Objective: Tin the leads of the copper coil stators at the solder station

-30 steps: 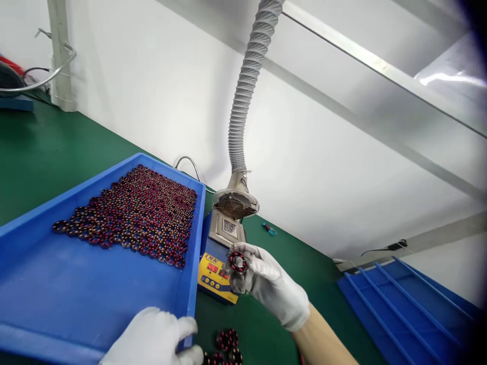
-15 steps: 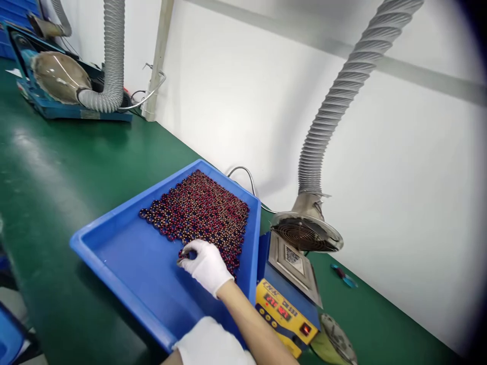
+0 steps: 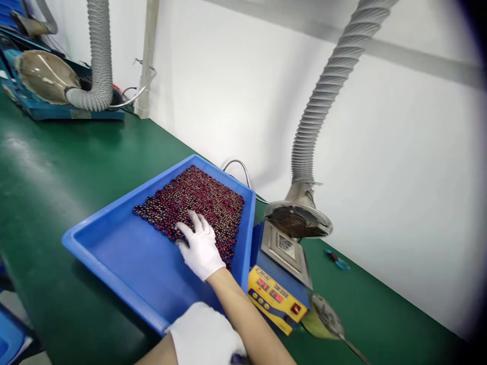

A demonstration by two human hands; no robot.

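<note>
Many small ring-shaped coils (image 3: 205,190), dark with reddish and coppery glints, lie packed side by side in a blue tray (image 3: 125,274). Over the near edge of this layer is my right hand (image 3: 200,248) in a white glove. Its fingers are spread, with the tips at the coils and nothing visibly held. My left hand (image 3: 205,334), also gloved in white, is at the bottom by the tray's near corner. It looks rounded and closed, and a small dark blue thing (image 3: 238,359) shows at its edge. My right forearm and the frame edge hide most of its fingers.
Right of the tray stands a yellow-fronted heating unit (image 3: 276,299) with red digits. A fume hood on a ridged duct (image 3: 323,96) hangs above it. Cutters (image 3: 337,259) and a round metal piece (image 3: 327,314) lie farther right. A blue machine (image 3: 49,76) stands far left.
My right hand has gone from a pinch on a coil to spread fingers, and moved farther over the packed coils. The view has shifted slightly; my left hand stays low by the tray.
</note>
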